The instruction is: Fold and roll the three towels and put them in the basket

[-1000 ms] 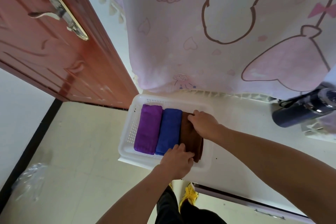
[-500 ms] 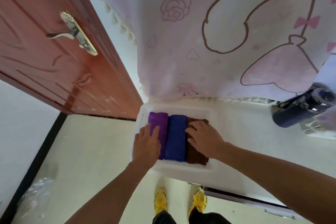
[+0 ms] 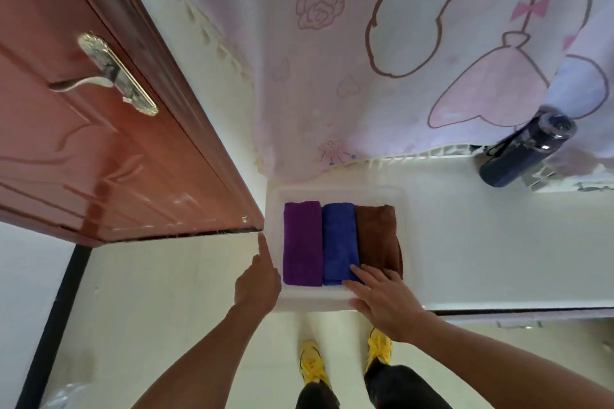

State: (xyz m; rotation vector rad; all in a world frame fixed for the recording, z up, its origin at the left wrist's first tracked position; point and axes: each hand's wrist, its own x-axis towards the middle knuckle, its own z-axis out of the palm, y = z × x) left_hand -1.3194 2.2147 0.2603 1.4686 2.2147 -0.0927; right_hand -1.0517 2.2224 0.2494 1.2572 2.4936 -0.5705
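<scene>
No word, label, brand or number can be read; the dark marks at three o'clock below the curtain are too blurred.

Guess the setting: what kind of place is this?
Most likely a room in a home: a reddish wooden door with a brass lever handle, a pink cartoon-print curtain hanging over a white ledge, and a dark water bottle lying there.

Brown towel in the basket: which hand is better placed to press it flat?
Right hand, likely: its fingers lie over the near ends of the brown towel and blue towel. The left hand is outside the basket's left rim.
</scene>
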